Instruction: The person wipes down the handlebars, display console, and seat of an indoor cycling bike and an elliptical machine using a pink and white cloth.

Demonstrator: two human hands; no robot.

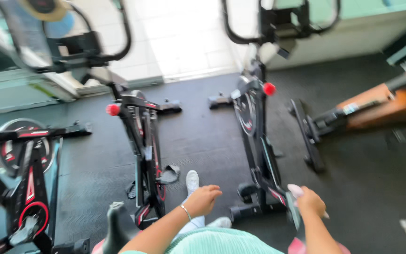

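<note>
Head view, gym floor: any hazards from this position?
1. The right hand holds a pale cloth close to the exercise bike; it might catch on the frame.
2. Bikes stand close together, and a loose pedal strap sticks out near the white shoe: possible trip point.
3. The left hand holds nothing.

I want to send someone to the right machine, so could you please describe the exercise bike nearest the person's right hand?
Start from the dark rubber floor, where black exercise bikes stand in a row. Take the bike on the right, beside the orange-brown machine. The right hand, holding something pale, hovers over its rear end. Unlike its neighbours, it stands just left of that orange-brown machine.
</note>
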